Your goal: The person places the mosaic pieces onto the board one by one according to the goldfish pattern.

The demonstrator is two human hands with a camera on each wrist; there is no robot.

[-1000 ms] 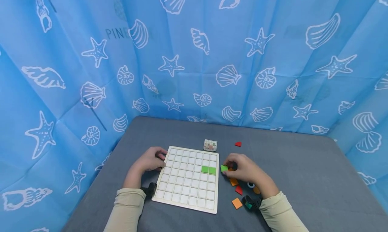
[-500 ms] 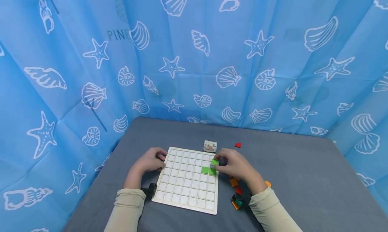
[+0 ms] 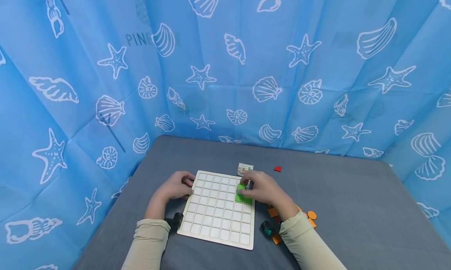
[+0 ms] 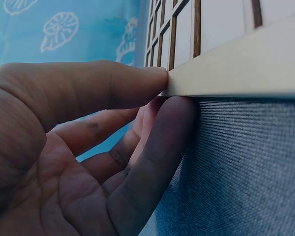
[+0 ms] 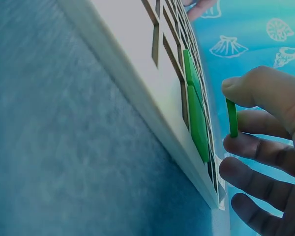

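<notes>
A white gridded board (image 3: pixel 215 213) lies on the grey table. My left hand (image 3: pixel 174 187) holds the board's left edge, and the left wrist view shows the thumb (image 4: pixel 132 86) at the rim with a finger just below it. Over the upper right of the grid, my right hand (image 3: pixel 264 188) pinches a green square tile (image 5: pixel 232 118) between thumb and fingers. The held tile is on edge above the board in the right wrist view. Two green tiles (image 5: pixel 198 128) sit side by side in the grid, partly covered by the right hand in the head view.
A small pattern card (image 3: pixel 244 167) lies behind the board, near a red quarter-round piece (image 3: pixel 278 169). Right of the board are several orange pieces, among them a square (image 3: pixel 273 212) and a disc (image 3: pixel 311 214), partly hidden by the right arm. A blue shell-print curtain (image 3: pixel 225 66) hangs behind.
My right hand has carried the green tile left from the loose pieces beside the board to above the grid near the two green tiles. My left hand has stayed at the edge.
</notes>
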